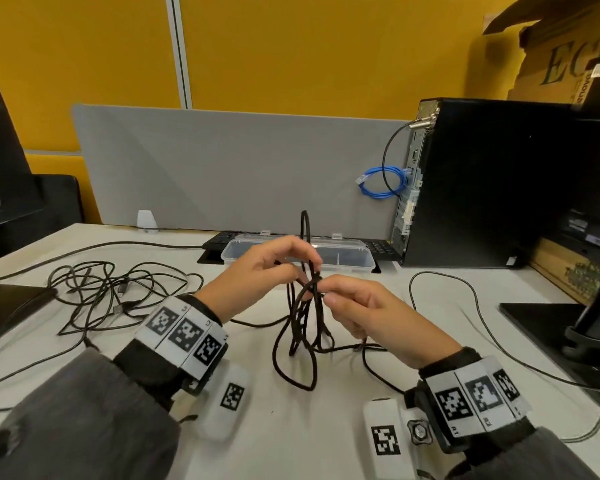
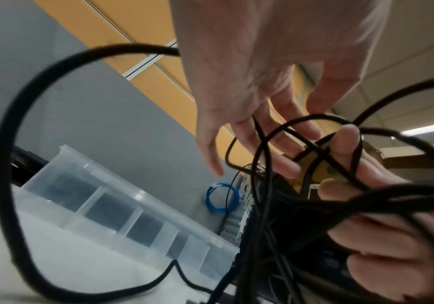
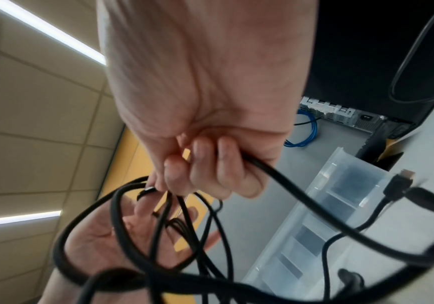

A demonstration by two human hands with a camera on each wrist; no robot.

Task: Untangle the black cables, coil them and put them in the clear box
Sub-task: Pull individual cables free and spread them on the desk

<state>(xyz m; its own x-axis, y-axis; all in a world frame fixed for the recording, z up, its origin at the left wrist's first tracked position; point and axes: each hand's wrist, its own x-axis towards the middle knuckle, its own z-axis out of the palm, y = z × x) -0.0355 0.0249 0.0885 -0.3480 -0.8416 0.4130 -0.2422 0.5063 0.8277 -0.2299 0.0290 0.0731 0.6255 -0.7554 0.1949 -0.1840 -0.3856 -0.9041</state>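
Black cable (image 1: 303, 327) bunched in tangled loops, held up above the tabletop (image 1: 291, 427) between both hands, lowest loops hanging down to the surface, one loop poking up above the fingers. Left hand (image 1: 264, 271) raised, palm turned toward the right, fingers curved over the top of the bunch with strands threaded between them; in the left wrist view, fingers (image 2: 283, 144) only loosely bent, strands crossing them, no firm clamp visible. Right hand (image 1: 368, 313) level with it and just beside, knuckles up, thumb and forefinger pinching a strand at the knot; in the right wrist view, remaining fingers (image 3: 210, 164) curled tight round a thick strand running off toward the lower right. Both wrists lifted clear of the surface, forearms angled inward, marker bands (image 1: 184, 336) round each wrist over grey sleeves (image 1: 84, 410).

Clear box (image 1: 298, 252) directly behind the hands, lid off, dividers showing, no cable visible inside. Second tangle of thinner black cables (image 1: 111, 292) lying flat to the left, well apart from the held bunch. Keyboard (image 1: 219, 242) behind the box, grey divider panel (image 1: 222, 168) beyond it. Black computer tower (image 1: 482, 181) at the right rear, small blue cable coil (image 1: 381, 181) beside its back panel.
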